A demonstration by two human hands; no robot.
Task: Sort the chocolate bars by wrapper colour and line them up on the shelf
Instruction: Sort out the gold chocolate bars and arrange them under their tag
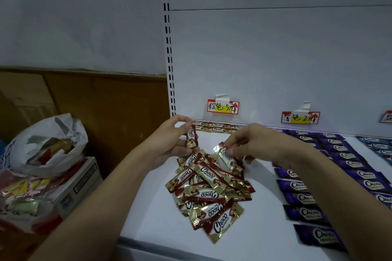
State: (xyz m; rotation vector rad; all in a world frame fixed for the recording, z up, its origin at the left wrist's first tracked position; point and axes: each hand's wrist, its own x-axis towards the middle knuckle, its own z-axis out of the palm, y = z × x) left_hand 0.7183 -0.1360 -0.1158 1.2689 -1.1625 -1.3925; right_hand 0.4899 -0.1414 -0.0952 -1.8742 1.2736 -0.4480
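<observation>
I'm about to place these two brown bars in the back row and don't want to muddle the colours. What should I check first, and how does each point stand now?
1. Left hand grips one brown bar, held upright: ok.
2. Right hand pinches a second brown bar at its end, above the brown pile: ok.
3. Started brown row lies at the back under the left price tag: ok.
4. Purple bars lie apart from the pile, under their own tag: ok.
5. Free space left in the back row: cannot tell, hands cover part of it.
</observation>
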